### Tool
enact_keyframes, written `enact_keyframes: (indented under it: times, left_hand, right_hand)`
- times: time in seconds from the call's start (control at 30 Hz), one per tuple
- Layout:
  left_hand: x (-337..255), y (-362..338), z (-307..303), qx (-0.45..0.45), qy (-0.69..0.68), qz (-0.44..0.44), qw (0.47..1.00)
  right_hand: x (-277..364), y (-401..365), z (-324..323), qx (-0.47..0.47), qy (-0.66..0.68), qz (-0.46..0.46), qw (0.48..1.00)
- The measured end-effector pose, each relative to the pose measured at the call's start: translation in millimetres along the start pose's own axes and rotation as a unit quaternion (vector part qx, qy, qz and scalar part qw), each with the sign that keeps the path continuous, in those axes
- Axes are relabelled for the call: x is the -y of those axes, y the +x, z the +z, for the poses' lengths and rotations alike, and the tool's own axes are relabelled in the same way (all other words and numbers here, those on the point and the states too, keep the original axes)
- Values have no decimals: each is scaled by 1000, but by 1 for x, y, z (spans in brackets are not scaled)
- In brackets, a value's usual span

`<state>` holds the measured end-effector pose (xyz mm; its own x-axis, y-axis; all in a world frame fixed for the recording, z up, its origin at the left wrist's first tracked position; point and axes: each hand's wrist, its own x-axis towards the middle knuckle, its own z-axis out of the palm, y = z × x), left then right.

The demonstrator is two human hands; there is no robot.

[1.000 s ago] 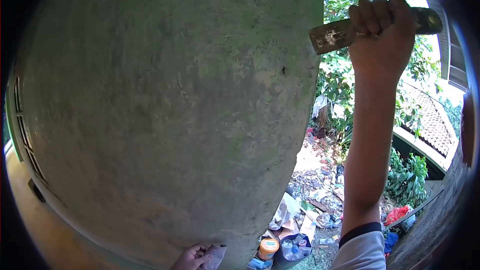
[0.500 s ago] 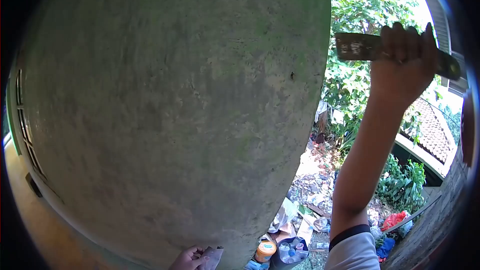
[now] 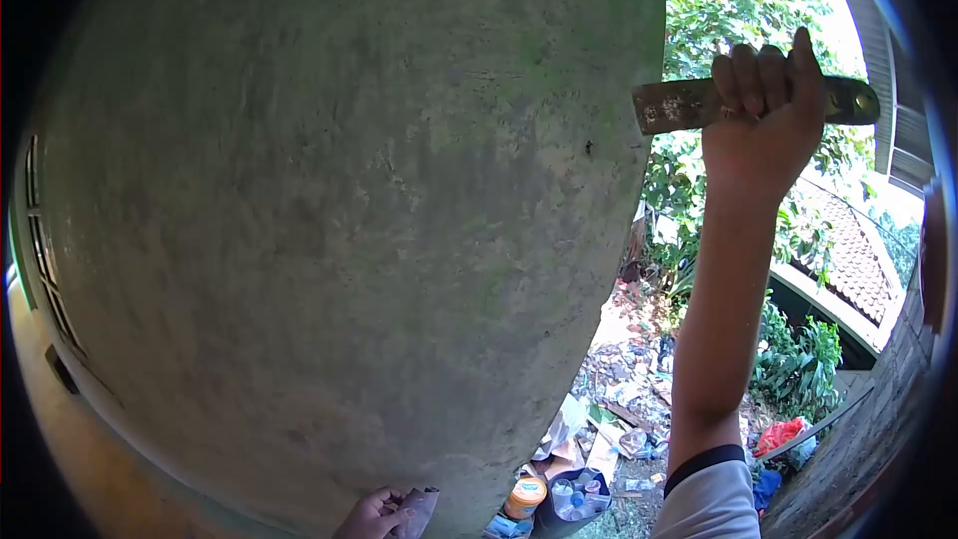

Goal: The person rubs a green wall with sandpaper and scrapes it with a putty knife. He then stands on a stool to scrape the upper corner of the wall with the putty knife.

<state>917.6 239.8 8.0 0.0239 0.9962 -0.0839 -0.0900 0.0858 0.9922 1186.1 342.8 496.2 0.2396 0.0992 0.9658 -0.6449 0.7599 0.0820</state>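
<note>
In the head view, holds two things with two bare hands, one thing in each. With the right hand, raised high at the right side, grips one scraper, fingers closed around its middle. Keeps the scraper almost level, the flat blade end pointing to the left, at the edge of one big wall; cannot tell if touching. With the left hand, low at the bottom edge, pinches one grey sheet between the closed fingers, in front of the lower wall.

On the wall, green paint in patches over grey, and two small dark marks near the right edge. At far left, one barred window.

Below, beyond the wall edge, one orange tub with a pale lid, and just beside it one dark bin with several clear plastic containers inside. Behind them, scattered litter, too many pieces to count. To the right of the raised arm, one red bag, one blue bag and one tiled roof.
</note>
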Motion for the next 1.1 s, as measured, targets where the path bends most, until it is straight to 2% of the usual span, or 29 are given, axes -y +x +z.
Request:
enact_keyframes:
  times: [0.07, 0.1, 0.2, 0.27, 0.33, 0.37, 0.4, 0.47, 0.53, 0.57, 0.63, 0.67, 0.73, 0.77, 0.83, 0.9, 0.97, 1.03, 1.1]
  left_hand:
    - [-1, 0, -1, -7, 4, -7, 1000]
    - [0, 0, -1, -4, 2, -6, 1000]
    - [9, -2, -5, 5, -10, 5, 1000]
    - [18, -3, -9, -7, -26, 19, 999]
    - [27, -5, -13, 25, 0, -6, 1000]
    - [33, -7, -16, -2, -15, -4, 1000]
    - [41, -10, -16, 7, 3, 16, 1000]
    - [48, -18, -21, -6, 15, 30, 999]
    - [50, -28, -28, 33, 1, -5, 999]
    - [51, -30, -32, 19, -6, -7, 1000]
    - [53, -35, -40, 15, -92, -81, 992]
    - [54, -37, -44, 3, -98, -86, 991]
    - [57, -43, -53, -113, -112, -102, 982]
    - [60, -46, -61, -124, -119, -105, 980]
    - [62, -54, -78, -75, -84, -138, 984]
    - [52, -70, -91, -83, -118, -132, 981]
    - [42, -88, -109, -88, -150, -122, 977]
    - [40, -109, -129, -107, -164, -62, 979]
    - [56, -121, -151, -139, -186, -40, 972]
  right_hand:
    - [13, -13, -6, 76, 74, 21, 994]
    - [19, -22, -8, 159, 120, 47, 979]
    - [27, -90, -7, 176, 141, 103, 969]
    - [20, -141, -14, 259, 105, 144, 949]
    - [18, -215, -17, 215, 135, 253, 933]
    - [21, -237, -20, 288, 105, 318, 897]
    - [14, -246, -36, 447, 128, 416, 781]
    - [5, -311, -41, 436, 125, 517, 726]
    - [10, -408, -82, 357, -31, 717, 598]
    - [6, -431, -82, 366, -19, 718, 591]
    - [1, -463, -65, 415, -138, 676, 593]
    - [-1, -469, -52, 421, -126, 679, 588]
    - [-1, -478, -24, 277, -19, 781, 559]
    - [1, -493, -8, 154, 1, 842, 518]
    - [-20, -503, 13, 185, 47, 849, 492]
    - [-38, -519, 38, 215, 89, 854, 465]
    - [-56, -545, 60, 285, 98, 818, 490]
    - [-74, -554, 92, 321, 107, 812, 475]
    - [-89, -564, 128, 363, 134, 798, 463]
